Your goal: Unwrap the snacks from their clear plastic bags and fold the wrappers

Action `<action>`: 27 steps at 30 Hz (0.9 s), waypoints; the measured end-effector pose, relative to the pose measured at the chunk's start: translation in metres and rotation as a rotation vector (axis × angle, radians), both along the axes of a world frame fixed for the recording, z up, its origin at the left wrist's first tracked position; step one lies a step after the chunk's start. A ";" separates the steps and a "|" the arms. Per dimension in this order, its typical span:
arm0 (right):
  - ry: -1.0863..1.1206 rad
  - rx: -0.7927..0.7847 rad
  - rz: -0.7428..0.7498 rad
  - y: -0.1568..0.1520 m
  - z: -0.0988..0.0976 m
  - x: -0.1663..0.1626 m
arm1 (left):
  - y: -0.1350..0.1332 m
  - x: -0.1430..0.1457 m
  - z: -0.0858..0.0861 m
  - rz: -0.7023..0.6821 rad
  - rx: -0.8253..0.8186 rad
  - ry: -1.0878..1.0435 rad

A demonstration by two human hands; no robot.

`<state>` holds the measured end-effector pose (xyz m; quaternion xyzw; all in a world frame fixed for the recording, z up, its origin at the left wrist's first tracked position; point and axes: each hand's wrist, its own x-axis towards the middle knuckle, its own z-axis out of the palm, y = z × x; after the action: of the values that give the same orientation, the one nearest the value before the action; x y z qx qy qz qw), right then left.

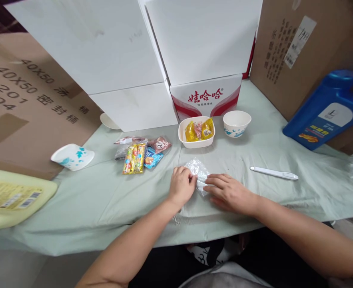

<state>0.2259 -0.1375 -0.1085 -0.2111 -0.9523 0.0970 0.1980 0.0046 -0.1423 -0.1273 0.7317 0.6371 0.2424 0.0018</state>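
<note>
A crinkled clear plastic wrapper [199, 170] lies flat on the cloth between my hands. My left hand [181, 185] is closed at its left edge, fingers curled and thumb pressed on the plastic. From the other side my right hand [232, 194] rests with its fingers stretched out, tips touching the wrapper's right edge. Just beyond sits a white paper bowl [198, 145] with yellow packets [206, 129] and a pinkish packet in it. Left of that lies a pile of snack packets, among them a colourful yellow one [134, 159] and a blue one [152, 157].
A paper cup [237, 124] stands upright; another [74, 157] lies tipped at left. A white box cutter [274, 173] lies right of my hand. White boxes [206, 98], cartons [29, 100], a blue bottle [323, 114] and a pale yellow jug [14, 196] surround the green cloth [104, 208].
</note>
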 end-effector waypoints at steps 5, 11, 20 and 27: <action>-0.100 -0.050 0.016 0.000 -0.011 -0.004 | 0.005 -0.013 0.013 0.100 0.217 0.035; -0.113 -0.050 0.027 -0.001 -0.005 -0.005 | -0.001 -0.009 0.018 -0.337 0.078 0.173; -0.189 0.135 -0.031 0.001 0.004 -0.003 | -0.002 -0.007 0.007 -0.245 -0.118 0.265; -0.159 -0.071 0.164 -0.013 0.034 0.003 | -0.013 0.002 0.011 -0.572 -0.124 0.150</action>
<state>0.2289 -0.1505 -0.0747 -0.1462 -0.9750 0.1295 0.1058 0.0063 -0.1548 -0.1164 0.8958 0.4171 0.1378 0.0676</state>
